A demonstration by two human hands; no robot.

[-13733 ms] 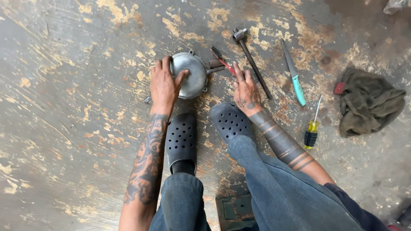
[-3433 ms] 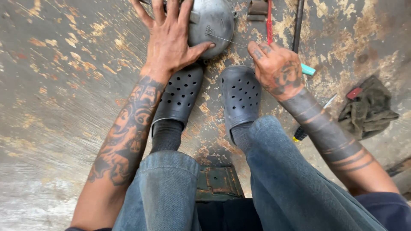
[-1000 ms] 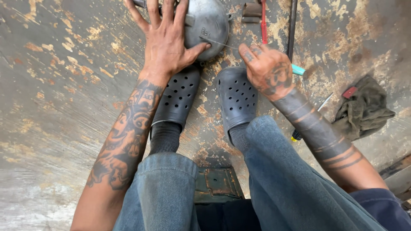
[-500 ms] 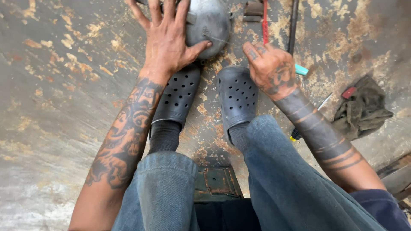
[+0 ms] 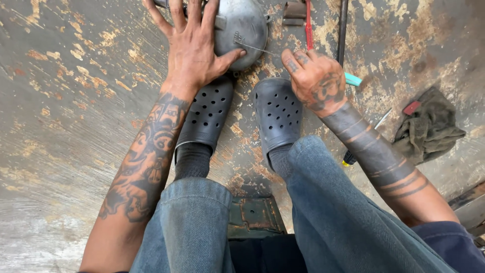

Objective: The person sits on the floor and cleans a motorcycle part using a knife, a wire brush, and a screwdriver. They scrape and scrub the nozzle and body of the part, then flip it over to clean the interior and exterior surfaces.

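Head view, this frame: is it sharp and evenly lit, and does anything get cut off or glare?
Head view: soft, even light, no hard shadows; a mild sheen on the grey metal housing, which the top edge crops. The left hand on it and the right hand are sharp; wide-angle stretch enlarges the jeans at the bottom.

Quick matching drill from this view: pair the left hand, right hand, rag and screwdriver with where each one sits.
1 left hand
2 right hand
3 green rag
4 screwdriver

a crumpled on the floor, far right
b half hidden behind the right forearm
c spread flat on the round metal housing
d pinching a thin wire

1-c, 2-d, 3-a, 4-b
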